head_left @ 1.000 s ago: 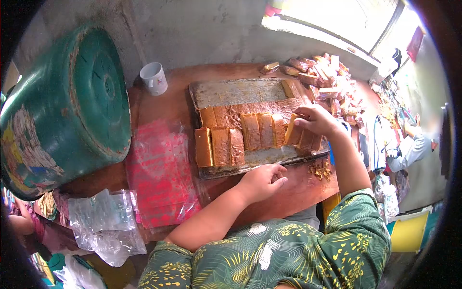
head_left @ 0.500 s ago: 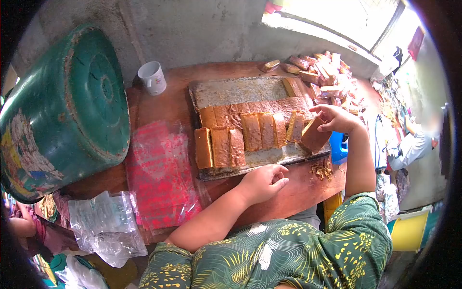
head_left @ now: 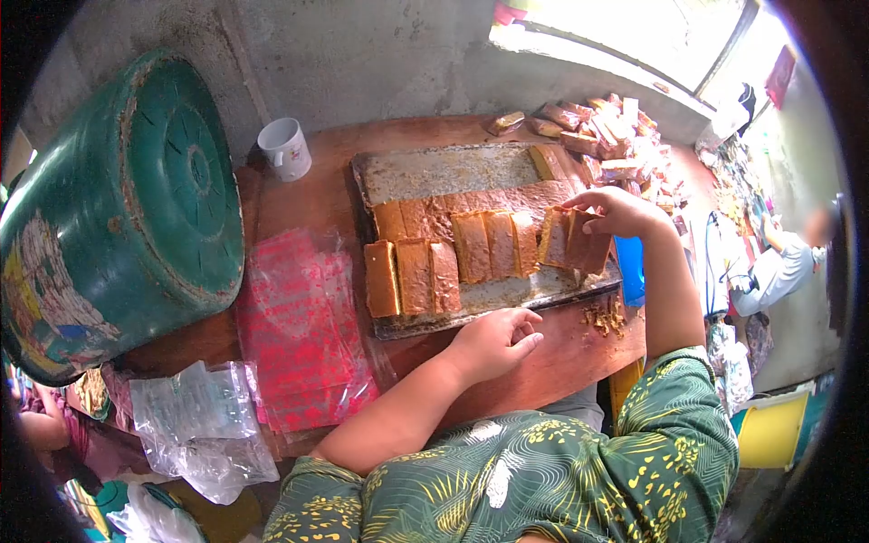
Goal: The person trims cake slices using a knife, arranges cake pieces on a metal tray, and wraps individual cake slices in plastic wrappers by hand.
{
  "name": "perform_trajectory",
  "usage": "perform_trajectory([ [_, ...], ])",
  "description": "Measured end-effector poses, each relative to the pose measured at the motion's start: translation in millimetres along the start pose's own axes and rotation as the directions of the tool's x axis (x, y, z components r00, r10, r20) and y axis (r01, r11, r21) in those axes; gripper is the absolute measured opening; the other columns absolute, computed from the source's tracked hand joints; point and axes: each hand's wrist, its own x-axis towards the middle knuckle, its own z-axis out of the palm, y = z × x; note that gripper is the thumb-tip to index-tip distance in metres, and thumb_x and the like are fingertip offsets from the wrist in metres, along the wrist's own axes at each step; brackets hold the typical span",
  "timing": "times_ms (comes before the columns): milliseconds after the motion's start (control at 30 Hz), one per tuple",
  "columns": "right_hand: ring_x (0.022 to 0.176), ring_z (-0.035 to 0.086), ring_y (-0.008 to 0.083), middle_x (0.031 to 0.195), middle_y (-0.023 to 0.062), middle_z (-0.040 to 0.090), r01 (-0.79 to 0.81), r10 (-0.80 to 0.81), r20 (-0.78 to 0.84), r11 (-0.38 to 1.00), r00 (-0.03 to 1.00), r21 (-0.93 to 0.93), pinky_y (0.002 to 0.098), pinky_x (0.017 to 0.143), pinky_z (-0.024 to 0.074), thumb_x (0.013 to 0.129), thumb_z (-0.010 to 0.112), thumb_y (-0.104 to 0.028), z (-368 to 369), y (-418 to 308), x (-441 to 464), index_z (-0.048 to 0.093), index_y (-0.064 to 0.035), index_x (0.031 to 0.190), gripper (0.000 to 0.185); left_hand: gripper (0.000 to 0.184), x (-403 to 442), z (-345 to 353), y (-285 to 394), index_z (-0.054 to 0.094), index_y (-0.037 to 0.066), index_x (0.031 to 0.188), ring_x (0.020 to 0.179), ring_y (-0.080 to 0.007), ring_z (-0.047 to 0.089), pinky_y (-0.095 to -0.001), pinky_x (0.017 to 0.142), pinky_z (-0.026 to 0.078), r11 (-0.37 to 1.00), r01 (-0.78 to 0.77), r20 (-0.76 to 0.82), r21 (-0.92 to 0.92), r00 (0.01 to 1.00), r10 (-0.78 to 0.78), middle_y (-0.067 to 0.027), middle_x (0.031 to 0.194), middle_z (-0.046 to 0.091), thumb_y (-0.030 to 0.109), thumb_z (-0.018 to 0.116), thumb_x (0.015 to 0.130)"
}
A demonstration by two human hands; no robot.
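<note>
A metal tray (head_left: 453, 174) holds an uncut strip of brown cake (head_left: 489, 197) and several cut slices (head_left: 472, 246) in front of it. At the tray's right end, my right hand (head_left: 614, 215) has its thumb and fingers closed on a cake slice (head_left: 589, 248), which leans beside another slice. My left hand (head_left: 498, 346) rests at the tray's front edge with nothing in it, its fingers loosely curled and the thumb apart. Crumbs (head_left: 605, 319) lie on the table right of it.
Wrapped slices (head_left: 605, 136) are heaped at the back right. A white mug (head_left: 285, 149) and large green drum (head_left: 118, 217) stand left. Red-printed plastic bags (head_left: 303, 335) and clear bags (head_left: 201, 430) lie front left. A person (head_left: 784, 270) is at far right; blue object (head_left: 631, 270) near my right wrist.
My right hand moved right with a slice, which tilted away from its neighbour, then came slightly back left with it. My left hand has stayed nearly still.
</note>
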Motion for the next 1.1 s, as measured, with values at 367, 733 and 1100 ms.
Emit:
perform_trajectory([
  [367, 0.122, 0.065, 0.0294, 0.132, 0.0153, 0.068, -0.298, 0.332, -0.430, 0.943, 0.839, 0.147, 0.0405, 0.104, 0.0505, 0.090, 0.078, -0.046, 1.6, 38.4, 75.0, 0.058, -0.0091, 0.143, 0.068, 0.038, 0.7, -0.7, -0.6, 0.068, 0.007, 0.124, 0.105, -0.0294, 0.071, -0.0406, 0.095, 0.055, 1.000, 0.017, 0.031, 0.011, 0.999, -0.017, -0.0147, 0.111, 0.074, 0.034, 0.068, 0.097],
  [733, 0.126, 0.064, 0.0365, 0.136, 0.0237, 0.065, -0.580, 0.550, -0.423, 0.812, 0.720, 0.067, 0.0425, 0.109, 0.0489, 0.077, 0.080, -0.048, 28.0, 38.6, 148.5, 0.044, -0.0015, 0.151, 0.095, 0.039, 1.0, 2.6, -5.4, 0.068, 0.007, 0.125, 0.108, -0.0309, 0.070, -0.0419, 0.096, 0.055, 0.999, -0.032, -0.008, 0.036, 0.999, 0.032, -0.0162, 0.115, 0.073, 0.035, 0.067, 0.098],
  [1100, 0.120, 0.064, 0.0307, 0.135, 0.0203, 0.061, 0.061, -0.007, -0.702, 0.997, 0.712, 0.053, 0.0381, 0.105, 0.0520, 0.070, 0.088, -0.011, 29.7, 29.8, 137.4, 0.041, -0.0036, 0.155, 0.097, 0.039, 1.8, 7.0, -11.2, 0.068, 0.005, 0.123, 0.100, -0.0295, 0.072, -0.0416, 0.090, 0.056, 0.994, -0.084, -0.051, 0.063, 0.995, 0.087, -0.0149, 0.107, 0.075, 0.034, 0.067, 0.097],
])
